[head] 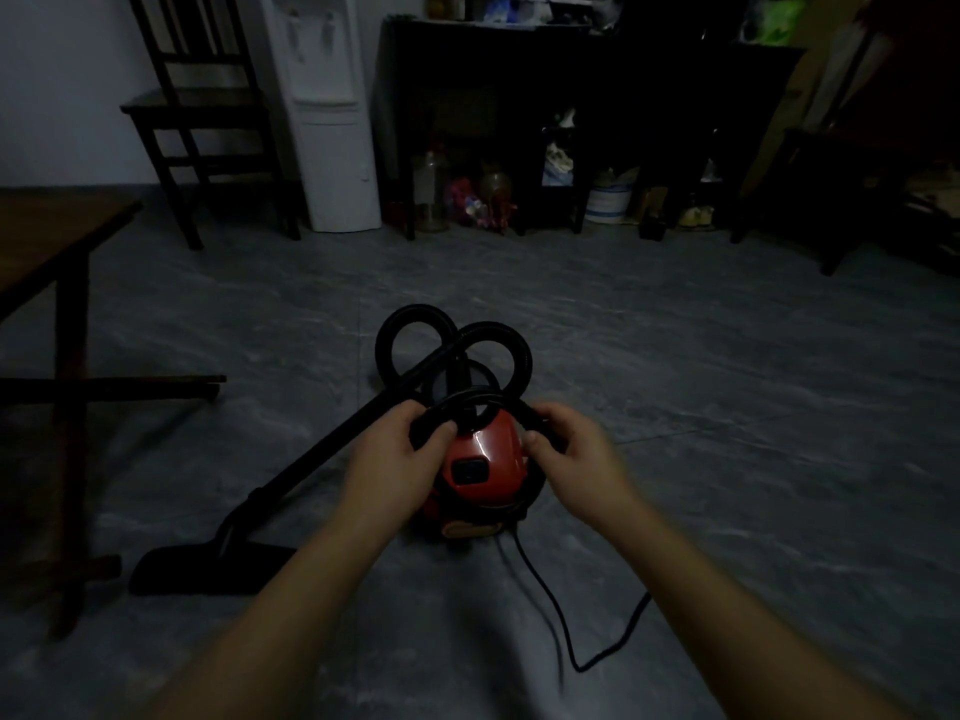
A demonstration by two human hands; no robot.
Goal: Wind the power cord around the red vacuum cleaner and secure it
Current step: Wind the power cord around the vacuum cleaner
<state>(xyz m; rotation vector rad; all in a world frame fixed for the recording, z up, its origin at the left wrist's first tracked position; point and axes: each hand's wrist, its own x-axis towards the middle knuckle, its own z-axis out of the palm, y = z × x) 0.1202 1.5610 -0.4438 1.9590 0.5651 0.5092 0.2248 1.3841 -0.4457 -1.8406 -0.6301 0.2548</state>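
Observation:
The small red vacuum cleaner (485, 459) stands on the grey floor in the middle of the view. Its black hose (415, 324) curls in two loops behind it. A black wand with a floor nozzle (218, 566) runs off to the lower left. My left hand (389, 459) grips black loops of the power cord (550, 605) at the vacuum's upper left. My right hand (571, 459) holds the same loops at its upper right. A loose length of cord trails from under the vacuum across the floor toward me and bends right.
A wooden table (47, 241) with its leg frame stands at the left. A dark chair (202, 111) and a white water dispenser (327, 111) are at the back left. Dark shelves (571, 96) with jars and clutter line the back wall. The room is dim.

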